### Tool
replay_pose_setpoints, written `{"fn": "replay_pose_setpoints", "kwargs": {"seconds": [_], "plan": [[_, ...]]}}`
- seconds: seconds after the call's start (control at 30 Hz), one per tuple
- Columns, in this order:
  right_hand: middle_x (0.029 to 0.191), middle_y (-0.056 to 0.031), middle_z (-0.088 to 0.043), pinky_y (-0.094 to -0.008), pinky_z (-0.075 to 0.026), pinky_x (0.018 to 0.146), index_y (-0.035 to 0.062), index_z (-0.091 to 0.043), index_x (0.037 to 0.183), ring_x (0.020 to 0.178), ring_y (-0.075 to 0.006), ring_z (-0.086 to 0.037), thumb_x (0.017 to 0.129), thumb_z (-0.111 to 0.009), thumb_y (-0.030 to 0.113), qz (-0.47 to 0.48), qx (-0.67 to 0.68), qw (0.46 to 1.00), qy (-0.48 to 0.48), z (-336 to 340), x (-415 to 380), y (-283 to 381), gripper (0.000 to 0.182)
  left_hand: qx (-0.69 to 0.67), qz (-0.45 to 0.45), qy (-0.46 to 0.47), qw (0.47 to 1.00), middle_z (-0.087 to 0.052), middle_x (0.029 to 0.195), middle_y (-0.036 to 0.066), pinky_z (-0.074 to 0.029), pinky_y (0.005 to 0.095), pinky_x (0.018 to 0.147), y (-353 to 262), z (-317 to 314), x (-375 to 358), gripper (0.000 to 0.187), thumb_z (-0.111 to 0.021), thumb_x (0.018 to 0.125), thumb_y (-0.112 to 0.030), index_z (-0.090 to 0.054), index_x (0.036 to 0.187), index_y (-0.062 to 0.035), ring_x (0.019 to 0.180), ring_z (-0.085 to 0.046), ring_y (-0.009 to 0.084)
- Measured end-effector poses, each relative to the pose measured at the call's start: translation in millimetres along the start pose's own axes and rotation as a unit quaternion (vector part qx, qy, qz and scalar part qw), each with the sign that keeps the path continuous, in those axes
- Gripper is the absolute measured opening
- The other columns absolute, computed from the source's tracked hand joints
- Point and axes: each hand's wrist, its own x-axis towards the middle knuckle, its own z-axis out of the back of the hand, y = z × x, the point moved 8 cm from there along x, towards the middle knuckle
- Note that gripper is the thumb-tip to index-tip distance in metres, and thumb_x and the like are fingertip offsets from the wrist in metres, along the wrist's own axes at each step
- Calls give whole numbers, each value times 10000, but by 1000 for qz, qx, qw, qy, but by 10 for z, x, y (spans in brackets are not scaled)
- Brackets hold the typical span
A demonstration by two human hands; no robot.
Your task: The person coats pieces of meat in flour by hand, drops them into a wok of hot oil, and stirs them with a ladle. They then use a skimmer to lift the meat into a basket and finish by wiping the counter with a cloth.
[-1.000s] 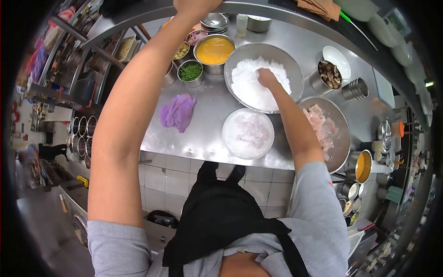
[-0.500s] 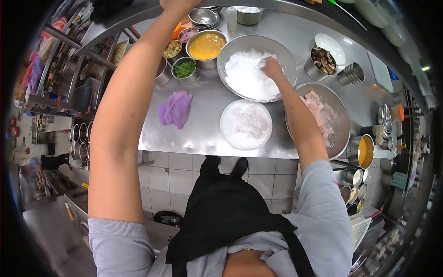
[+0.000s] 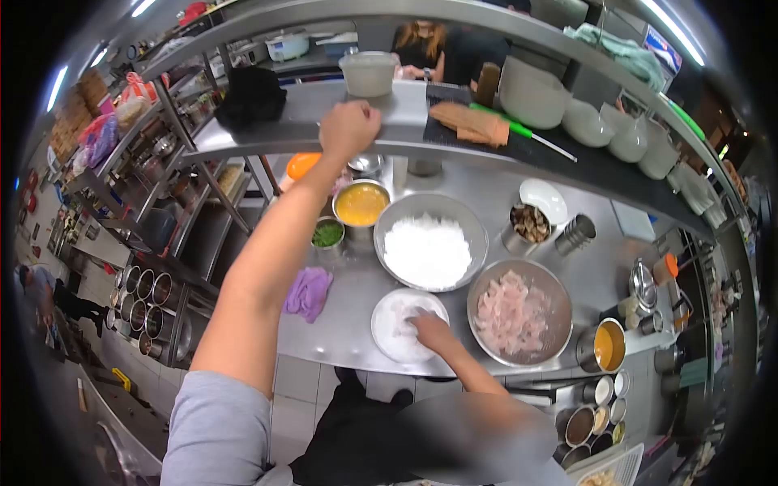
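My left hand (image 3: 350,128) is closed in a loose fist at the front edge of the metal shelf (image 3: 397,121), below a white tub (image 3: 368,74). Anything inside the fist is hidden. My right hand (image 3: 431,332) reaches down into a round white plate (image 3: 378,340) of white powder and pale slices (image 3: 399,314). Its fingers are together among the slices, and I cannot make out what they grip. Behind the plate stands a large metal bowl (image 3: 480,243) heaped with white powder (image 3: 425,249). Right of the plate, a perforated metal bowl (image 3: 563,328) holds raw pale-pink slices (image 3: 512,312).
A purple cloth (image 3: 308,293) lies left of the plate. Behind it are a pot of chopped greens (image 3: 327,234) and one of yellow liquid (image 3: 361,203). Sliced mushrooms (image 3: 530,222) stand to the right. A knife with a green handle (image 3: 502,120) lies on the shelf; people stand beyond.
My right hand has left the powder bowl and moved down into the plate. The view has tilted up, showing the shelf and my left hand at its edge.
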Motion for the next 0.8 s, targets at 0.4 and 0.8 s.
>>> {"fn": "replay_pose_setpoints", "kwargs": {"seconds": [0.4, 0.8], "plan": [[1125, -218, -607, -403, -464, 885, 73, -259, 1427, 1052, -386, -571, 675, -744, 254, -367, 139, 913, -107, 490, -818, -2519, 914, 25, 13, 2, 1000, -655, 730, 165, -513, 459, 687, -54, 61, -19, 270, -541, 766, -316, -699, 770, -98, 724, -639, 361], [1045, -224, -629, -400, -496, 787, 11, -606, 1108, 953, -345, -618, 632, -727, 183, -294, 101, 883, -350, 902, -1114, -2823, 520, 18, 3, -12, 1000, -649, 713, 167, -507, 465, 661, -33, 53, -5, 265, -544, 761, -311, -689, 740, -90, 702, -628, 378]]}}
